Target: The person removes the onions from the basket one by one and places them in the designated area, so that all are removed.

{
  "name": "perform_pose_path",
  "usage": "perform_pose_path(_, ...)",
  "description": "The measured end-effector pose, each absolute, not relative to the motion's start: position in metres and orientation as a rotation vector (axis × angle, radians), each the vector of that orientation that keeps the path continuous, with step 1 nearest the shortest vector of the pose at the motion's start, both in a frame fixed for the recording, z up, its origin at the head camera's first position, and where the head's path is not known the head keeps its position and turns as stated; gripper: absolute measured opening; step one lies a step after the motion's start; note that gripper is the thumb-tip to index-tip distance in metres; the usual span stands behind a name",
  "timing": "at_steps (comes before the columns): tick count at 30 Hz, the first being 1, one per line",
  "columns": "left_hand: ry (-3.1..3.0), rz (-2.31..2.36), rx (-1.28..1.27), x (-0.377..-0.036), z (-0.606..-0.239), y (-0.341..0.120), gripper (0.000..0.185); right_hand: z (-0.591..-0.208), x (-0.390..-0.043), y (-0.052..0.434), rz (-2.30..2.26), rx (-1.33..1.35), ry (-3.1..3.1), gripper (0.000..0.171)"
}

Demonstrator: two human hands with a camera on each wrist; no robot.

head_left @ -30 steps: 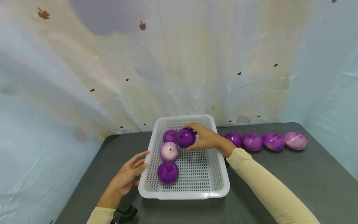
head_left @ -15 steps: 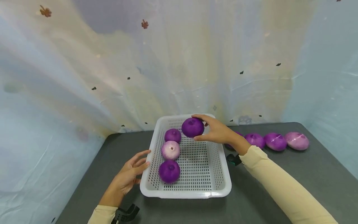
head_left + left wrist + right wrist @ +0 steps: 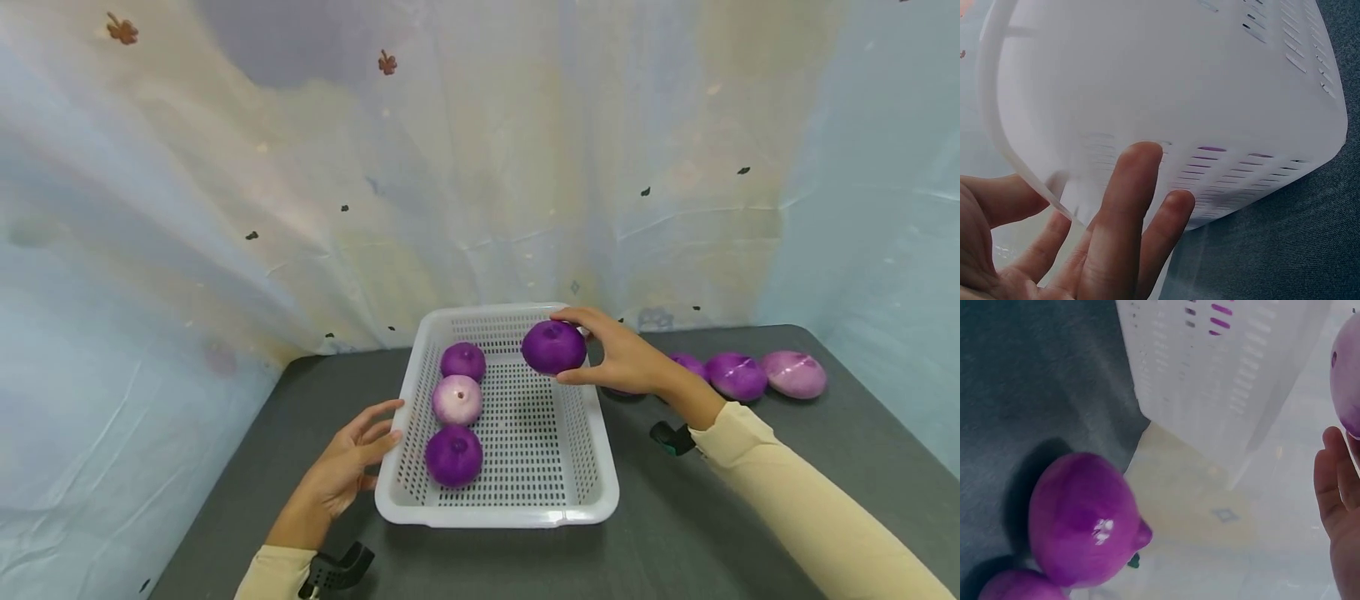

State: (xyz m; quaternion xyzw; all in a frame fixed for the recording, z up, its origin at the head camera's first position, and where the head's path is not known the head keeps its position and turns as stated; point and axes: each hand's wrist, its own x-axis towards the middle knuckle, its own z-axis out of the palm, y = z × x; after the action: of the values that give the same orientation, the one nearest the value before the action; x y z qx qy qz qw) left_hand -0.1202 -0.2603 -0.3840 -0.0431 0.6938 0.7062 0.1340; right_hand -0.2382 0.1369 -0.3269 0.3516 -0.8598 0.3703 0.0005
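Observation:
My right hand (image 3: 626, 354) grips a purple onion (image 3: 553, 347) between thumb and fingers, over the far right corner of the white basket (image 3: 495, 518). In the right wrist view only the edge of this onion (image 3: 1347, 375) shows, at the fingertips. My left hand (image 3: 341, 462) touches the basket's left rim, its fingers lying against the outer wall in the left wrist view. Down the basket's left side sit a small purple onion (image 3: 463, 362), a pale pink-white onion (image 3: 457, 400) and a larger dark purple onion (image 3: 454, 457).
To the right, a row of onions lies on the grey table (image 3: 697, 508), partly hidden by my right hand and forearm. A purple onion (image 3: 737, 377) and a pinkish onion (image 3: 793, 374) end the row. A patterned curtain (image 3: 480, 167) hangs behind the table.
My right hand has lifted the purple onion from beside the small one and carried it right, to the basket's right rim. The left hand has stayed at the left rim.

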Motion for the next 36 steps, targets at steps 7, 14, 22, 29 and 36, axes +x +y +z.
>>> perform_pose_path(7, 2.021, 2.031, -0.136, -0.120, -0.384, -0.259, 0.064, -0.335, -0.234, 0.158, 1.177, 1.090, -2.699, 0.081)
perform_pose_path(14, 2.035, 2.022, -0.142, -0.120, -0.384, -0.259, 0.063, -0.340, -0.232, 0.177, 1.149, 1.056, -2.669, 0.078)
perform_pose_path(22, 2.044, 2.021, -0.163, -0.119, -0.384, -0.260, 0.062, -0.343, -0.224, 0.192, 1.097, 1.012, -2.710, 0.079)
perform_pose_path(29, 2.042, 2.022, -0.159, -0.119, -0.384, -0.260, 0.062, -0.349, -0.217, 0.207, 1.063, 0.990, -2.713, 0.080)
perform_pose_path(36, 2.043, 2.018, -0.148, -0.120, -0.382, -0.259, 0.062, -0.357, -0.209, 0.223, 1.059, 0.912, -2.748, 0.079)
